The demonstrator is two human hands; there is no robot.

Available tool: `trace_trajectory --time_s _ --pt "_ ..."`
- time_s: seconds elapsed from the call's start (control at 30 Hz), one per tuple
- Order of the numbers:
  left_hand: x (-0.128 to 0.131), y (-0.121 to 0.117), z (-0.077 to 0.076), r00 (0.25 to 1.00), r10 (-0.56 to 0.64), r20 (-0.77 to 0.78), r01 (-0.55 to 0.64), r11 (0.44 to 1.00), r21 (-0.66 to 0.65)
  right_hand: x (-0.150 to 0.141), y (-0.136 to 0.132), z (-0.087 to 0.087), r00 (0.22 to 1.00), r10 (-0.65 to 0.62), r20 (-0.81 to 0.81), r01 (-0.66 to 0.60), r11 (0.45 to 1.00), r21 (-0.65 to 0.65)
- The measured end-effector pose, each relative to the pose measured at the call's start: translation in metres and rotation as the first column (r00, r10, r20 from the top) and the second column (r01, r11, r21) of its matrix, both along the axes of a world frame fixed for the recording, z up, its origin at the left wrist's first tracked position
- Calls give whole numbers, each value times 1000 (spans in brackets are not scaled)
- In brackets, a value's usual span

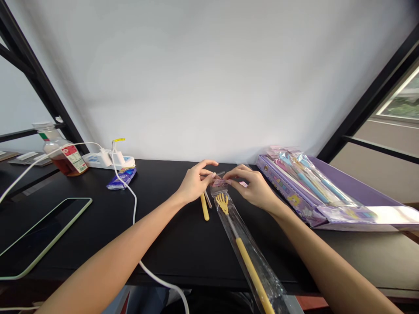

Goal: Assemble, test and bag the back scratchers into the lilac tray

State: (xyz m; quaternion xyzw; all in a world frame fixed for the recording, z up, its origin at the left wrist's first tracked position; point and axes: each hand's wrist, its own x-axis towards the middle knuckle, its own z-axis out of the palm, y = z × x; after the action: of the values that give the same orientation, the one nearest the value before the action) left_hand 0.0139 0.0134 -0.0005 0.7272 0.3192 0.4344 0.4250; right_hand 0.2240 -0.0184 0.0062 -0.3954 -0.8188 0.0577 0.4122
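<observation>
A yellow back scratcher (pixel 244 250) with a hand-shaped head lies inside a long clear plastic sleeve (pixel 262 274) on the black table (pixel 163 231). My left hand (pixel 195 183) and my right hand (pixel 253 187) both pinch the sleeve's far end, at its pink sealing strip (pixel 218 183). A second yellow stick (pixel 204 207) lies on the table just below my left hand, beside a thin clear strip.
A purple box (pixel 330 196) with several wrapped blue and pink scratchers lies at the right. At the left are a tablet (pixel 36 240), a white cable (pixel 134 205), a power strip (pixel 98 160), a blue packet (pixel 121 179) and a bottle (pixel 63 152). A white wall stands behind.
</observation>
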Motion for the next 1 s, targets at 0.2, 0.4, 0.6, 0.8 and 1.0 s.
trace_trajectory --time_s 0.2,0.4,0.6,0.8,1.0 --pt "0 2 -3 1000 -9 27 9 1000 -6 -1 4 -5 995 51 87 -63 988 144" --pt "0 4 -6 999 16 32 -15 1000 -17 4 8 -10 982 24 188 -65 975 214" --pt "0 3 -4 999 6 44 -5 1000 -17 4 6 -10 979 43 200 -85 975 207" --pt "0 1 -2 1000 -21 5 21 1000 -5 5 1 1 999 -28 46 21 988 151" --pt "0 6 -6 999 7 -49 -8 999 -32 11 2 6 985 -123 120 131 989 -62"
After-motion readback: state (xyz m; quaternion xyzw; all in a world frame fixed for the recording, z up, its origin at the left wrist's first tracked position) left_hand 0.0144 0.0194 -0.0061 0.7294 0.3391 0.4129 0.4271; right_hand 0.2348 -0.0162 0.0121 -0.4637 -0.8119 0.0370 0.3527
